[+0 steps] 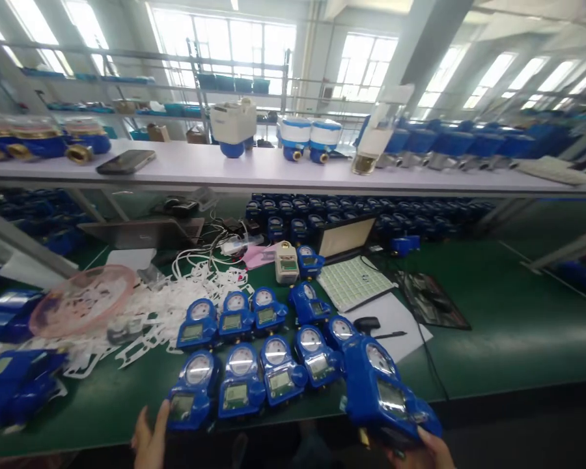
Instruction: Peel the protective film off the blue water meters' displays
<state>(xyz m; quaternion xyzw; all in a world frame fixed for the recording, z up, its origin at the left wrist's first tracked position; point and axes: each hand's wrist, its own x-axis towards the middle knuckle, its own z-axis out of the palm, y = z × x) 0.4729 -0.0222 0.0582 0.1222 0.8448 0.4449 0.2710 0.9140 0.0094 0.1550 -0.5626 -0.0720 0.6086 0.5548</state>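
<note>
My right hand [432, 449] grips a blue water meter [371, 384] by its lower end, tilted at the bench's front edge. The meter has a round dial and a small display window. My left hand [151, 438] is at the front edge with its fingers apart, fingertips at the left side of another blue water meter [195, 391]; whether they touch is hard to tell. Several more blue meters, among them one water meter [240, 379], stand in two rows between my hands, dials facing up.
Loose white plastic pieces [176, 293] and a pink round tray [85, 303] lie at the left. Behind are a laptop [137, 233], cables, a keyboard [356, 283] and a black mouse pad [432, 299]. A raised shelf [176, 170] with a phone [125, 161] crosses the bench.
</note>
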